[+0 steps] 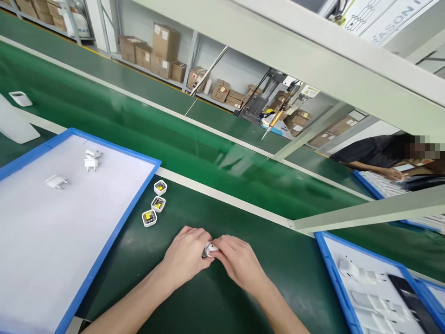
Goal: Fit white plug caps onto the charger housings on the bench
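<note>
A small white plastic charger part (210, 250), greyish at one side and partly hidden, is pinched between the fingers of the left hand (187, 255) and right hand (239, 262), over the green workbench (295, 273). Farther off, a banner (396, 23) shows "ASON".

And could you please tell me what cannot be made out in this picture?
- White piece, head view: largely covered by the left hand and right hand, so its full shape is hidden.
- Large tray, head view: cut off by the left and bottom edges.
- Labels on the shelf boxes, head view: too small to read.
- Whatever the co-worker's hand holds, head view: too small to tell.
</note>
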Demonstrator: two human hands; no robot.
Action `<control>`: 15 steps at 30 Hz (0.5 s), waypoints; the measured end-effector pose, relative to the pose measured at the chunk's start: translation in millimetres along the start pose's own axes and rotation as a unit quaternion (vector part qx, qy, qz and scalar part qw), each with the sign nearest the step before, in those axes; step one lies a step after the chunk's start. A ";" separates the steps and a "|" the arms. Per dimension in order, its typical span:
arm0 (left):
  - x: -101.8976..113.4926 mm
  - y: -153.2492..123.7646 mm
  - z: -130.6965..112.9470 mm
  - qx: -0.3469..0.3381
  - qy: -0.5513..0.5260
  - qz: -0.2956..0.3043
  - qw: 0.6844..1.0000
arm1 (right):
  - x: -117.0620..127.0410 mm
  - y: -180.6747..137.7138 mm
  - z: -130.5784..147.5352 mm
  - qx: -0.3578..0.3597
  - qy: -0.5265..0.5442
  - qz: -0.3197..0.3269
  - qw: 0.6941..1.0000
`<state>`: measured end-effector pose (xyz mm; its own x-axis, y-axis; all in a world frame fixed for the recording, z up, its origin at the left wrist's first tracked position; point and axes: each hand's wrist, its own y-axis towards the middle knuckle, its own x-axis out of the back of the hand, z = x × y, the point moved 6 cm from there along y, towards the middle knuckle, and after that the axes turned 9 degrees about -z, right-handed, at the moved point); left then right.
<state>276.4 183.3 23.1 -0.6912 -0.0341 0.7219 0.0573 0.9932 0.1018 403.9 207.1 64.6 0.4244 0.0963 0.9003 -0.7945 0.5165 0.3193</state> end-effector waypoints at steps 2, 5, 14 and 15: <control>-1.1 -0.6 0.3 -0.005 0.002 -0.004 1.000 | -1.3 1.7 -1.1 0.002 -0.001 0.011 1.000; -2.1 -1.1 0.7 -0.012 0.005 -0.011 1.000 | -2.2 3.1 -1.5 0.009 -0.009 0.021 1.000; -0.2 -0.7 -0.9 -0.018 0.006 -0.003 1.000 | -8.1 -3.9 2.9 0.027 -0.053 -0.005 0.998; -0.6 -1.1 -1.3 -0.019 0.007 -0.001 1.000 | -9.6 -4.7 2.7 0.025 -0.052 -0.009 0.998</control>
<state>277.7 182.1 23.5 -0.6817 -0.0371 0.7307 0.0845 0.9880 0.1290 402.4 201.4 55.2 0.3931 -0.0017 0.9195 -0.8095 0.4737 0.3469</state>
